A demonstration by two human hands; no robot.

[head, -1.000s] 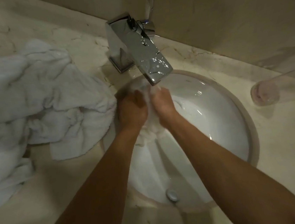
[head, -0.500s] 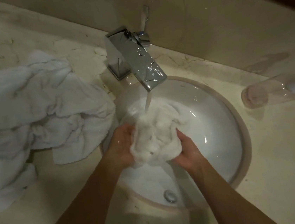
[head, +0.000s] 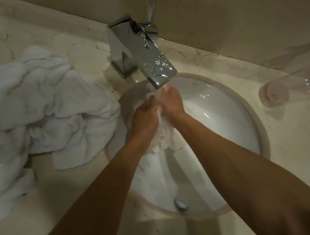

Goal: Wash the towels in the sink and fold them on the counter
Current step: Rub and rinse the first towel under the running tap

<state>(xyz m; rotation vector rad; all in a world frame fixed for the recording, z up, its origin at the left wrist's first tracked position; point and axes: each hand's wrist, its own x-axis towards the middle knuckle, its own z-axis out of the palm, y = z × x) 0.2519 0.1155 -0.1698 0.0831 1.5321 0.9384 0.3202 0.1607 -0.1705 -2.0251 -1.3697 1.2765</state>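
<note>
- Head view: small wet white towel [head: 159,136], bunched, held over the round white ceramic sink [head: 228,128] directly under the spout.
- Left hand [head: 146,116]: fingers curled round the towel's left side.
- Right hand [head: 171,101]: fingers curled round its right side, hands pressed close together.
- Square chrome faucet [head: 143,56]: water running onto the hands.
- Large crumpled white towels [head: 38,103]: heaped on the beige marble counter [head: 298,149], left of the sink, one edge overlapping the rim.
- Clear plastic bottle [head: 292,88]: lying on its side, right of the sink.

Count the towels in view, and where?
2 clearly: a small towel gripped by both hands under the faucet, and a crumpled white pile on the counter, which may hide more.
</note>
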